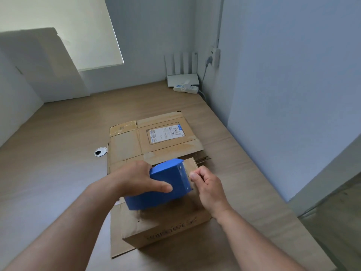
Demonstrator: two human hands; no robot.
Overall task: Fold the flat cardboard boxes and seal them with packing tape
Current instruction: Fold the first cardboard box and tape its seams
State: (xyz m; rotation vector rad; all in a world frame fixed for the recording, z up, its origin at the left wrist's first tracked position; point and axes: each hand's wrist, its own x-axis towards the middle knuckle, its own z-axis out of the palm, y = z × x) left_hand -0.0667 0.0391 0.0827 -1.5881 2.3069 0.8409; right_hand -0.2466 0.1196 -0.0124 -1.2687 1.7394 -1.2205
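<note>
left grip (134,177) wraps tape dispenser (168,173); right grip (209,188) pinches its front

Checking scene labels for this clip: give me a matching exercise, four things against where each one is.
Things: 1 tape dispenser; 2 labelled flat carton; 3 router; 4 cable grommet.
Places: a far corner of the desk; b set in the desk, left of the flat carton; c gripped by the left hand above the folded box; d flat behind the folded box.
Pairs: 1-c; 2-d; 3-a; 4-b.
</note>
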